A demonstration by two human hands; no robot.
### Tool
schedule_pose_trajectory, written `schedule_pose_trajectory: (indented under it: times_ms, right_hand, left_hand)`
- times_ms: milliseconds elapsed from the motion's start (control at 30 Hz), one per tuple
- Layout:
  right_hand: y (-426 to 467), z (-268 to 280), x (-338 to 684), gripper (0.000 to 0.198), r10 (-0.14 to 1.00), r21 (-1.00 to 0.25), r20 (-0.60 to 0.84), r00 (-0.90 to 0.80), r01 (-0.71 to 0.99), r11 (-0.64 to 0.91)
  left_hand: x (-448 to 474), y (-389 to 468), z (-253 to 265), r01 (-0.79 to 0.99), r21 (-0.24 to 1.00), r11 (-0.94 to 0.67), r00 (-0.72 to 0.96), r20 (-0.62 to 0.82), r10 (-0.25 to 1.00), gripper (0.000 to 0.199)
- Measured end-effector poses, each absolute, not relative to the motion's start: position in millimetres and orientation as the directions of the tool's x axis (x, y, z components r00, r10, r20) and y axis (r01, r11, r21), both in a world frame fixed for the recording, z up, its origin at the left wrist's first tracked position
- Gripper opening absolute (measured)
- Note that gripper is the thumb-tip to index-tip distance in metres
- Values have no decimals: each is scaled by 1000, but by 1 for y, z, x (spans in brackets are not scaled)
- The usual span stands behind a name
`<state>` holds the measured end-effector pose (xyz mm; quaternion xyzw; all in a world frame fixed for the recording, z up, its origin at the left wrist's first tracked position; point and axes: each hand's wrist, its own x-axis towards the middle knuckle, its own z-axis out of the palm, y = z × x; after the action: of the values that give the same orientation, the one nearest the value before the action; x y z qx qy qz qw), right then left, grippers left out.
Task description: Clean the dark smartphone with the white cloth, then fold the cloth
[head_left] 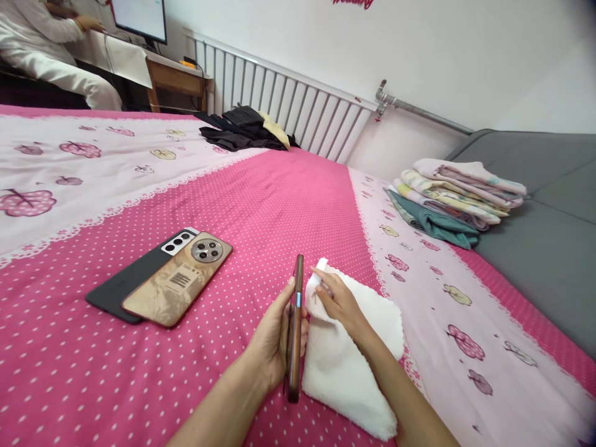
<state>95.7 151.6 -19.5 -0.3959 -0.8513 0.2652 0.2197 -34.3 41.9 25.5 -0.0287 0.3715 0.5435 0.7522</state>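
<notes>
My left hand [274, 341] grips a phone [295, 335] by its long sides, thumb on the near face and fingers round the back. It is turned edge-on to me, with a brown rim and a small light-blue patch on the side. My right hand [342, 302] pinches the upper left corner of a white fluffy cloth [347, 366], just right of the phone; the rest of the cloth lies spread on the bed. To the left, a gold phone [186, 279] with a round camera ring partly overlaps a dark phone [130, 276], both back side up.
A pink dotted bedspread [274, 205] lies under everything. Folded cloths [451, 198] are stacked at right by a grey headboard [554, 230]. Dark clothes [242, 127] lie near a white radiator [279, 81]. Another person [51, 56] sits at a desk [172, 77] with a monitor [139, 18].
</notes>
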Motion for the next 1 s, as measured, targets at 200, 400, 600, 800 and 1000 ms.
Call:
schedule_pose_trajectory:
  times_ms: [200, 400, 600, 800, 1000]
  right_hand:
    - [150, -14, 95, 33, 797, -730, 298, -525, 413, 545]
    - [129, 30, 108, 29, 898, -948, 296, -325, 18, 319]
    - [102, 58, 114, 37, 871, -963, 262, -416, -53, 264]
    - [96, 58, 107, 49, 844, -981, 166, -510, -1, 192]
    - [92, 60, 105, 44, 786, -994, 74, -613, 17, 107]
  left_hand:
    - [-36, 43, 27, -849, 362, 384, 92, -616, 783, 50]
    - [-38, 41, 26, -859, 371, 353, 49, -627, 777, 44]
    - [-36, 40, 27, -839, 401, 367, 77, -581, 810, 42]
    - [-36, 41, 23, -833, 413, 369, 102, -540, 836, 45]
    - [-37, 39, 22, -896, 421, 143, -27, -374, 927, 32]
